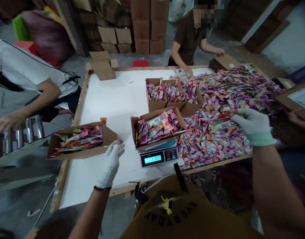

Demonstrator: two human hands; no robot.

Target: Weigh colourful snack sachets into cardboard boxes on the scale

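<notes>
My right hand (252, 124), in a white glove with a green cuff, pinches a small candy packet (222, 126) over the heap of packets (217, 146). My left hand (109, 164), also gloved, holds nothing; its fingers are stretched out beside the right end of a cardboard box (109, 134) of packets at the table's left edge. Between my hands, an open box (144, 147) filled with packets rests on a digital scale (158, 159) with a lit display. Its last digits are hard to read.
Three filled boxes (154, 106) stand behind the scale. An open carton (105, 71) sits at the table's (112, 99) back left. A co-worker (187, 39) reaches into the heap from behind; another person (40, 69) is at rollers (30, 129) on the left. A hand holds a carton (296, 99) at right.
</notes>
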